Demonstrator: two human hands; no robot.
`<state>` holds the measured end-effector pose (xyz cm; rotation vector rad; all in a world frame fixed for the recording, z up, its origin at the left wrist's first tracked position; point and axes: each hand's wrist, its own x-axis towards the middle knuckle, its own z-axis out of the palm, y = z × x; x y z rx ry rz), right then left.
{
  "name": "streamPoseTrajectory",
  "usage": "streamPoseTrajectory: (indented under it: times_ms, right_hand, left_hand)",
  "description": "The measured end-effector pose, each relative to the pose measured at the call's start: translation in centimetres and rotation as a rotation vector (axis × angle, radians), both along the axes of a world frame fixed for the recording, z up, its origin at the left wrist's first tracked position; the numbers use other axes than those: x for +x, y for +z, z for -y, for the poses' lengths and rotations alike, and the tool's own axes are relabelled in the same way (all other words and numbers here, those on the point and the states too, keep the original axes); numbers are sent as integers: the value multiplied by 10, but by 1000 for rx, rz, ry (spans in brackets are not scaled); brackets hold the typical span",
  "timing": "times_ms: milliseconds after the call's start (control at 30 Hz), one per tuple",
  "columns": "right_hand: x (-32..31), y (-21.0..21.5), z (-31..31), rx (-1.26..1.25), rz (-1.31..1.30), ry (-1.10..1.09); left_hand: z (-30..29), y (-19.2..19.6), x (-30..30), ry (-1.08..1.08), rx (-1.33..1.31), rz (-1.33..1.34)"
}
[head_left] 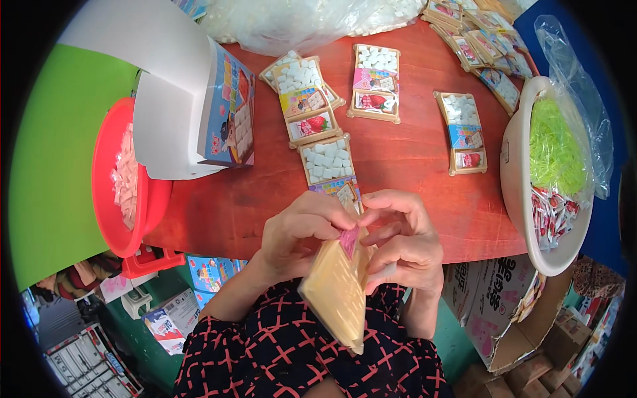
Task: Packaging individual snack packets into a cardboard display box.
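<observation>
A flat, tan-backed package is held tilted over the near edge of the red table, in front of the person's patterned garment. The left hand grips its upper end, thumb and forefinger closed together at a pink strip. The right hand is half-curled at the package's right edge, thumb and forefinger bent close together; whether they pinch anything, I cannot tell. Just beyond lies a purple-banded tray of white cubes, with a yellow-banded tray farther back. A pink-banded tray and a blue-banded tray lie apart to the right. An open display box stands beside a red basin on the left; a white basin holds green shreds and small sachets on the right.
</observation>
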<state>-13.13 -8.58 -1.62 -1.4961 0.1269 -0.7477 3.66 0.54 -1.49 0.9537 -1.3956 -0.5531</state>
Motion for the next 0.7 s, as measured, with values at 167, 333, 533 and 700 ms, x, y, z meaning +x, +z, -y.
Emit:
streamPoseTrajectory:
  times_ms: [167, 333, 533, 700]
  right_hand:
    - [1, 0, 0, 25, -8, -22]
    - [0, 2, 0, 46, -2, -17]
    - [-2, 2, 0, -4, -20, 42]
    - [-5, 0, -6, 11, -29, 15]
  left_hand:
    - [-7, -8, 9, -60, 36, -40]
    - [-7, -3, 8, -120, 85, -33]
    - [-7, 3, 6, -123, 88, 24]
    - [-3, 5, 12, -236, 45, 37]
